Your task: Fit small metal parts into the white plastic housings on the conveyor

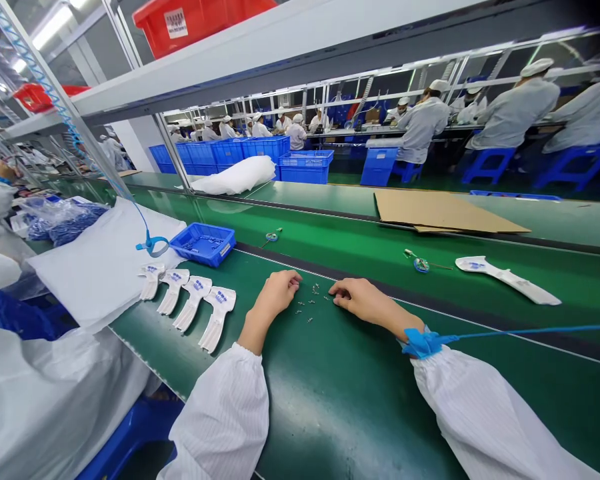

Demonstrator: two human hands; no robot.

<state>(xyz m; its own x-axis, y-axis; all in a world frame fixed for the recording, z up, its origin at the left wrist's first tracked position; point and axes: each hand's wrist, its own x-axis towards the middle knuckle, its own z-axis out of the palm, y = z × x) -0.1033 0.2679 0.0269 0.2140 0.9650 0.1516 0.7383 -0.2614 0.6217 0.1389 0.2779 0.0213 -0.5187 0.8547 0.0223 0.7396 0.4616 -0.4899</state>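
Several tiny metal pieces [316, 289], perhaps springs or screws, lie scattered on the green worktop between my hands. To their left is my left hand [278, 292], its fingers curled together close to the surface. My right hand [359, 299] is on the other side, thumb and fingers drawn together by the pieces. Whatever either hand may pinch is too small to see. Left of my left hand, several white plastic handle shells [219, 313] with blue marks lie in a row. A blue strap [423, 343] with a cord circles my right wrist.
A blue tray [203, 257] of small blue parts stands behind the shells. On the green conveyor belt lie small wired round boards [421, 265] and a long white shell [507, 280]. Beyond are cardboard sheets [440, 211]. Overhead runs a shelf [280, 47]; a co-worker's sleeve [45, 400] is at left.
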